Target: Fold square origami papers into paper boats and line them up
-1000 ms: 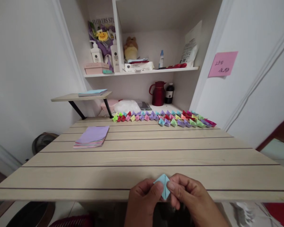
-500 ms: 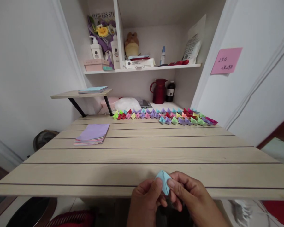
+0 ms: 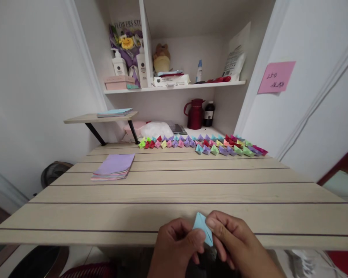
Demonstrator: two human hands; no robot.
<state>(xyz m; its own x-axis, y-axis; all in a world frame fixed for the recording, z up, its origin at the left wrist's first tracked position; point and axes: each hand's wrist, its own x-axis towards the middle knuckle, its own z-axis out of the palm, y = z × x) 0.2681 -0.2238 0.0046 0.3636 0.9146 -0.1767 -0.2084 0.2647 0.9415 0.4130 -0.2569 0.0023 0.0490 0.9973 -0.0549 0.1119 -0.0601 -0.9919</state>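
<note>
A small light-blue folded paper [image 3: 202, 225], diamond-shaped with a crease across it, is held between both hands over the table's front edge. My left hand [image 3: 179, 243] is closed on its lower left side, the thumb lying across its face. At its right corner my right hand [image 3: 232, 235] pinches the paper between thumb and fingers. The fingers behind the paper are partly hidden. Farther back, rows of colourful folded paper boats [image 3: 188, 143] stand on the table. A stack of square paper [image 3: 113, 166], purple on top, lies to the left.
The slatted wooden table [image 3: 168, 193] spans the view. On its left stands a small raised shelf [image 3: 81, 118] with blue paper sheets [image 3: 114, 112]. Behind the boats are a red jug [image 3: 195, 114] and a dark bottle [image 3: 209, 114]. A pink note [image 3: 276, 77] sticks to the right wall.
The folded paper has turned slightly in my fingers, and its crease now runs diagonally. My left thumb has slid lower across it. The whole view has shifted slightly downward.
</note>
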